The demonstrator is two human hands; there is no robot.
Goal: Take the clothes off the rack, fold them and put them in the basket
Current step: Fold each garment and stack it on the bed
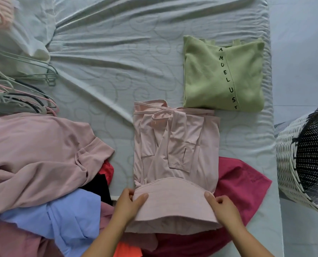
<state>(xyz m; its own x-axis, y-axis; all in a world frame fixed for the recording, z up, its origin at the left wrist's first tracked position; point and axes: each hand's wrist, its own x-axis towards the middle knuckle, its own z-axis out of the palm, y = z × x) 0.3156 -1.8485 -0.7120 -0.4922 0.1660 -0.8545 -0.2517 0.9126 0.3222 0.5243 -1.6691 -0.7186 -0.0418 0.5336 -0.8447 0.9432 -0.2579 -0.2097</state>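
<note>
Both hands (130,203) (223,206) pinch pink top (174,145); green top (223,75) reads "AMDELUST".

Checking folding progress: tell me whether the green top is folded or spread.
Folded: the green top lies as a neat compact rectangle on the bed sheet.

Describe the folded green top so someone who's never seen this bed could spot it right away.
Start at the pale grey-blue bedsheet and look to its right side, near the white woven laundry basket. The folded light green knit top lies flat there, just beyond the pale pink garment being folded. It alone is green and has black letters running down it.
</note>
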